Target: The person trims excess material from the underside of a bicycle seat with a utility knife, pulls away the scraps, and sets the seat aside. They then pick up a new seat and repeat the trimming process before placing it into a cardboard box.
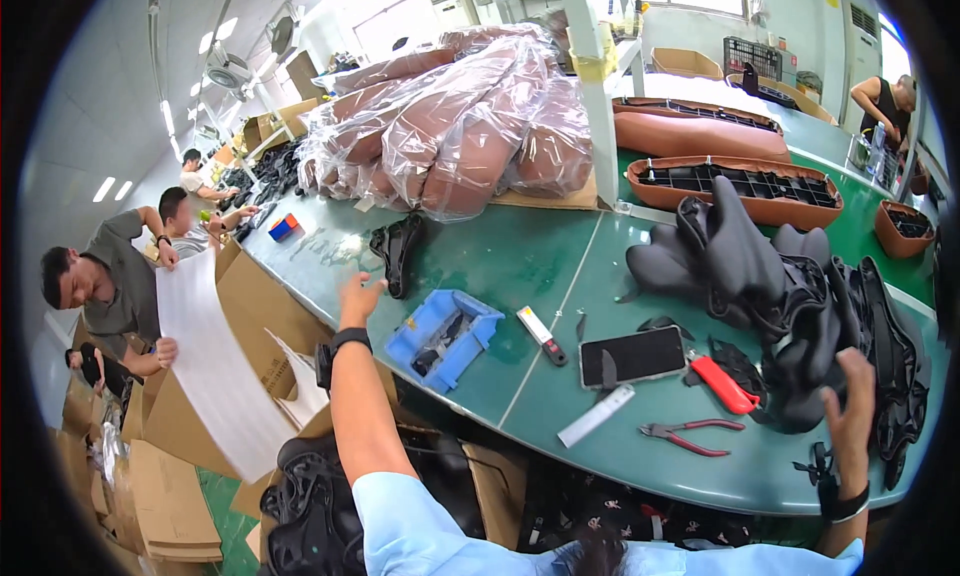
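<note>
My left hand (358, 301) reaches over the green table with its fingers apart and nothing in them. Just beyond its fingertips lies a black molded part (398, 254), which the hand does not seem to touch. At the right, my right hand (852, 408) is raised with thumb and fingers spread. It is close to a pile of soft black padded covers (735, 256) and a row of black shell-like parts (888, 356); whether it touches them I cannot tell. Between my hands sit a blue bin (478, 333) with black pieces inside and red-handled pliers (690, 436).
A phone (633, 358), a red-handled cutter (725, 384), a white-and-black tool (542, 336) and a pale strip (596, 416) lie mid-table. Plastic-wrapped brown cushions (450, 126) are heaped behind. A co-worker (110, 276) holds a white sheet (215, 366) beside cardboard boxes at left.
</note>
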